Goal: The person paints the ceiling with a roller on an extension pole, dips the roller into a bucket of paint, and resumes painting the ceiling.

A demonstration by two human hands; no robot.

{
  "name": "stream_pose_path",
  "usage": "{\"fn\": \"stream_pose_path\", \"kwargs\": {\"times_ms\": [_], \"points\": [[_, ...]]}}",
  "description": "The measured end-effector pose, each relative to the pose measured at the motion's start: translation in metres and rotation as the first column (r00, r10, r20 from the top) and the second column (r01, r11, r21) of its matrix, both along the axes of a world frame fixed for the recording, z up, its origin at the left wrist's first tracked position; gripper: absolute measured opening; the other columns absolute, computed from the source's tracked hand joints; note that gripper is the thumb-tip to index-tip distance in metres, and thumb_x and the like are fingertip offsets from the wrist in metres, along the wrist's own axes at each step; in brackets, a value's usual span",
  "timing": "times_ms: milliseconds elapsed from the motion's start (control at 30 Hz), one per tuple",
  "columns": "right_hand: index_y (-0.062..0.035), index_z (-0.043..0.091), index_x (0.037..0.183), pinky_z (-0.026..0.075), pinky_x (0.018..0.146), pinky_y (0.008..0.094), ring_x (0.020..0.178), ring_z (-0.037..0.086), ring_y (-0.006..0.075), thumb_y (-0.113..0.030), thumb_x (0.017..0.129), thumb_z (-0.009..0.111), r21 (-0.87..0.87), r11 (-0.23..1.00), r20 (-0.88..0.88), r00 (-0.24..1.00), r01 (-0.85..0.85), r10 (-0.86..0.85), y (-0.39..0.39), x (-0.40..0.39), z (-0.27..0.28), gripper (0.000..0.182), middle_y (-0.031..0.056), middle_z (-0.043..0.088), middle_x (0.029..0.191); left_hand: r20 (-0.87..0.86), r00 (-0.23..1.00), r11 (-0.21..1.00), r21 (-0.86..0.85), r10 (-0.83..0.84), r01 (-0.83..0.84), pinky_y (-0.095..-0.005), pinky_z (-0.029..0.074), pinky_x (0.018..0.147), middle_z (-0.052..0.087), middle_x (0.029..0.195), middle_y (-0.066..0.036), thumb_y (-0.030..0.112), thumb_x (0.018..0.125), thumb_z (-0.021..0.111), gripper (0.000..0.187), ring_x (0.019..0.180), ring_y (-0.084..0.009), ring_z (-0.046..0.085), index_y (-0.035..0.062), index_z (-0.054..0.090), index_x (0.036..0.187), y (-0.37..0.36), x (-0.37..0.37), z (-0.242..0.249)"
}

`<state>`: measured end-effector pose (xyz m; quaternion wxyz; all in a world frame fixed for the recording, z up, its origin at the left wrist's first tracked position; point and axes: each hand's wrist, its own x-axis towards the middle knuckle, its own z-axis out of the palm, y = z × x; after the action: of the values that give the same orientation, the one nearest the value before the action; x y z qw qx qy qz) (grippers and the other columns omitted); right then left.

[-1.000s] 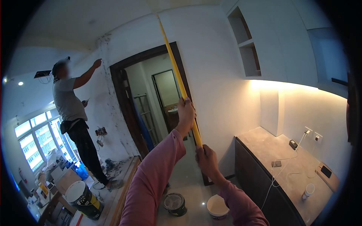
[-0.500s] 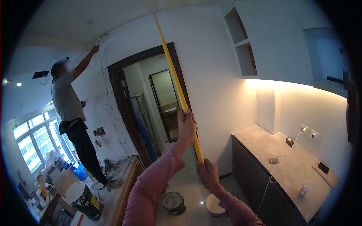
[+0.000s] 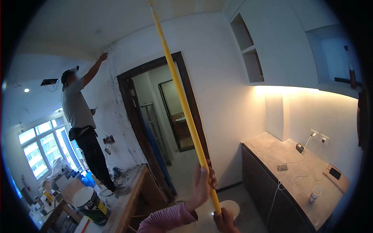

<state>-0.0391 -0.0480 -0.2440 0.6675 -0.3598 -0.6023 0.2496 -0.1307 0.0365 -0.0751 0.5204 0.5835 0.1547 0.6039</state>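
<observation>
Both my hands have come down in view since the earlier frame, and the yellow pole (image 3: pixel 182 101) has dropped with them, its top now at the upper edge of the view. My left hand (image 3: pixel 201 184) is closed around the shaft, fingers wrapped to its far side, with no open gap. Below it, my right hand (image 3: pixel 224 222) is curled shut on the pole near its lower end; the bottom edge of the view cuts off part of that hand. The pole slants up and to the left, in front of the dark door frame (image 3: pixel 190 99) and toward the ceiling (image 3: pixel 128 19). I can't tell what, if anything, its far end touches. The white bucket (image 3: pixel 232 208) is on the floor behind my right hand, partly hidden. To the left, another person (image 3: pixel 79 105) stands on a raised platform (image 3: pixel 130 186), one arm up at the wall, beside a black-and-yellow bucket (image 3: pixel 93 207).
</observation>
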Motion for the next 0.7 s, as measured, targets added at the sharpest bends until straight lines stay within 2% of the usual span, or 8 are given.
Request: {"fn": "stream_pose_path", "kwargs": {"times_ms": [133, 233, 300, 400, 533, 700], "points": [[-0.0027, 0.052, 0.085, 0.037, 0.048, 0.0313, 0.054, 0.044, 0.0116, -0.031, 0.104, 0.051, -0.009, 0.999, 0.043, 0.998, 0.039, -0.038, -0.019, 0.009, -0.03, 0.034, 0.0017, 0.048, 0.062, 0.006, 1.0, 1.0, 0.005, -0.015, 0.015, -0.0269, 0.044, 0.052, 0.047, 0.081, -0.003, 0.038, 0.108, 0.036, 0.034, 0.055, -0.0101, 0.046, 0.0121, 0.043, 0.128, -0.034, 0.007, -0.01], [-0.0017, 0.052, 0.086, 0.038, 0.048, 0.0312, 0.053, 0.044, 0.0129, -0.031, 0.104, 0.051, -0.027, 0.998, 0.057, 0.997, 0.059, -0.058, -0.027, 0.011, -0.039, 0.034, 0.0029, 0.048, 0.062, 0.008, 0.999, 0.999, 0.019, -0.041, 0.04, -0.025, 0.044, 0.052, 0.047, 0.084, -0.004, 0.039, 0.108, 0.036, 0.04, 0.056, -0.0094, 0.046, 0.007, 0.038, 0.132, -0.04, 0.01, -0.017], [-0.0012, 0.053, 0.087, 0.039, 0.048, 0.0312, 0.053, 0.045, 0.0134, -0.031, 0.104, 0.051, -0.059, 0.995, 0.098, 0.993, 0.076, -0.07, -0.039, 0.015, -0.036, 0.034, 0.0035, 0.048, 0.062, 0.017, 0.999, 0.999, 0.016, -0.047, 0.047, -0.0248, 0.044, 0.052, 0.047, 0.084, -0.004, 0.038, 0.108, 0.037, 0.039, 0.056, -0.0092, 0.046, 0.007, 0.038, 0.132, -0.048, 0.013, -0.016], [-0.0012, 0.054, 0.088, 0.039, 0.048, 0.0315, 0.052, 0.046, 0.0139, -0.031, 0.103, 0.052, -0.011, 0.997, 0.055, 0.995, 0.082, -0.082, -0.055, 0.022, -0.024, 0.033, 0.0037, 0.049, 0.062, 0.026, 0.997, 0.997, 0.026, -0.068, 0.067, -0.0245, 0.043, 0.053, 0.046, 0.085, -0.003, 0.037, 0.108, 0.037, 0.038, 0.057, -0.0088, 0.045, 0.0073, 0.038, 0.132, -0.055, 0.019, -0.02], [-0.001, 0.055, 0.088, 0.039, 0.049, 0.0316, 0.053, 0.047, 0.0142, -0.031, 0.103, 0.053, -0.066, 0.994, 0.087, 0.993, 0.091, -0.085, -0.058, 0.028, -0.029, 0.034, 0.0039, 0.05, 0.062, 0.017, 0.996, 0.995, 0.03, -0.092, 0.091, -0.024, 0.043, 0.053, 0.046, 0.085, -0.003, 0.036, 0.108, 0.037, 0.037, 0.058, -0.0082, 0.045, 0.0078, 0.038, 0.132, -0.057, 0.024, -0.022], [-0.001, 0.055, 0.087, 0.039, 0.048, 0.0319, 0.051, 0.047, 0.0142, -0.03, 0.103, 0.052, -0.071, 0.997, 0.014, 0.999, 0.04, -0.039, -0.062, 0.033, -0.015, 0.034, 0.0041, 0.051, 0.061, 0.01, 0.996, 0.995, 0.023, -0.093, 0.093, -0.0238, 0.042, 0.053, 0.046, 0.085, -0.002, 0.035, 0.108, 0.038, 0.037, 0.058, -0.0079, 0.045, 0.008, 0.038, 0.133, -0.058, 0.031, -0.017]]}}
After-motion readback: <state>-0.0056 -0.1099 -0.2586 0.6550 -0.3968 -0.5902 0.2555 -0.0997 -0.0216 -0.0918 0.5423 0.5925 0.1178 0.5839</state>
